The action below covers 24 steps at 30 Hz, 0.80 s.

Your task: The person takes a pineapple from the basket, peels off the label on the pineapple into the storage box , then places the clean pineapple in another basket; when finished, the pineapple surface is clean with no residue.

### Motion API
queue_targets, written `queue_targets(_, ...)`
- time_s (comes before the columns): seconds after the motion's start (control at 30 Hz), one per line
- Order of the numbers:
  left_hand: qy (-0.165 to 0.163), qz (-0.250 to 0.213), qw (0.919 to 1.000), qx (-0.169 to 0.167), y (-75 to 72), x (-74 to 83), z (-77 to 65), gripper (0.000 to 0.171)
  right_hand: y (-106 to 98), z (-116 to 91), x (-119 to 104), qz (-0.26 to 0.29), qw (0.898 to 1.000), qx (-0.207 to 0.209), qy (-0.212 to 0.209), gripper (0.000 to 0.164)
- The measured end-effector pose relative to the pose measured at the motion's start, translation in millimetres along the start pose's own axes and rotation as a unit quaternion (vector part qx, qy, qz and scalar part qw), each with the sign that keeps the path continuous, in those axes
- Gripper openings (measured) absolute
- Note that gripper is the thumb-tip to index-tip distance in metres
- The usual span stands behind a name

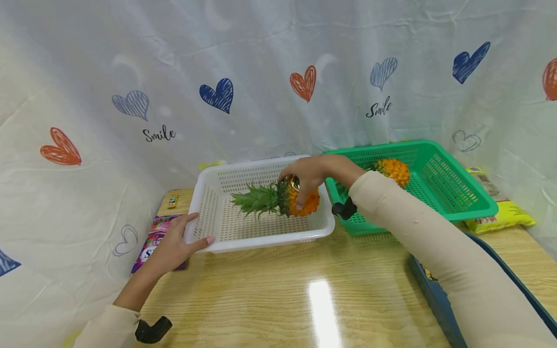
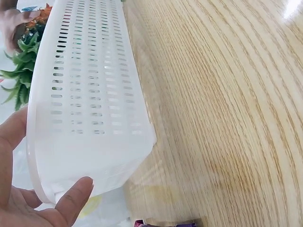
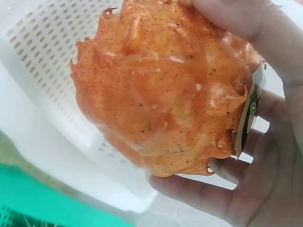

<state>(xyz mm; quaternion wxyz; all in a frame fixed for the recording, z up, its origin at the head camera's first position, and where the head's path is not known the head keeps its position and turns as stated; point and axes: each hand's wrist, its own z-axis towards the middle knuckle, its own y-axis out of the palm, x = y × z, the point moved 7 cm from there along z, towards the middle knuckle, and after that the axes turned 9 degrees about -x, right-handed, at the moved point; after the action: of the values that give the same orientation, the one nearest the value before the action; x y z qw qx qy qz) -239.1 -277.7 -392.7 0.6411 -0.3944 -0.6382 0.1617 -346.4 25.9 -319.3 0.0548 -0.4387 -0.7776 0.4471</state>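
Observation:
In the head view, my right hand (image 1: 308, 170) grips an orange pineapple (image 1: 311, 204) lying on its side within the white plastic basket (image 1: 270, 243). Its green leafy crown points left. The right wrist view shows the pineapple's bumpy base (image 3: 156, 94) between thumb and fingers, with a dark label on the finger side. My left hand (image 1: 176, 241) holds the basket's left front corner. In the left wrist view the thumb (image 2: 75, 201) lies against the outer wall of the slotted basket (image 2: 90, 156), and fingers reach behind the rim.
Right of the white basket, a green basket (image 1: 472, 212) holds another pineapple (image 1: 395, 171). A yellow bag (image 1: 500, 216) lies beyond it. A dark blue tray (image 1: 435, 297) sits under my right forearm. Purple packets (image 1: 148, 244) and a small yellow packet (image 1: 172, 201) lie at left, near the curtain.

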Motion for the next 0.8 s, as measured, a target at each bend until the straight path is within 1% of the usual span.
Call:
queue_targets(0.13,-0.003,0.005,1.0000,0.000,-0.2,-1.6,0.5,0.090,-5.8,-15.2,-0.3,0.009,0.999,0.025,-0.018,0.091)
queue_targets(0.33,-0.007,0.014,0.9999,-0.001,-0.6,-2.8,2.6,0.092,-8.6,-35.8,1.1,0.024,0.998,0.043,-0.034,0.092)
queue_targets(0.57,-0.021,0.024,0.9995,-0.002,0.4,-4.5,0.5,0.092,-5.9,-55.9,-7.8,0.012,0.997,0.054,-0.060,0.092)
queue_targets(0.8,-0.010,0.019,0.9998,0.002,-0.1,-2.3,1.9,0.091,2.3,-73.8,-16.3,0.002,0.997,0.050,-0.051,0.090)
